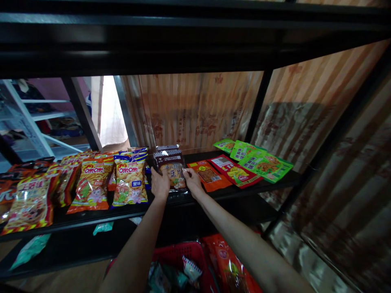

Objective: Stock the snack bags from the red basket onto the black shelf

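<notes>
Between my two hands, a dark brown snack bag (172, 169) with white print stands on the black shelf, leaning back; another bag of the same pattern shows behind its top edge. My left hand (160, 182) is closed on the bag's left side. On its right edge, the fingers of my right hand (193, 181) pinch the bag. Just left stands a yellow and blue snack bag (130, 179). An orange flat packet (208, 175) lies right beside my right hand, with a red packet (235, 171) next to it.
Green packets (262, 160) lie at the shelf's right end; orange noodle-snack bags (93, 183) fill the left. Below are a red basket (183, 248) with small packets and orange bags (229, 264). An upper shelf (137, 44) hangs overhead, and a post (259, 106) stands behind right.
</notes>
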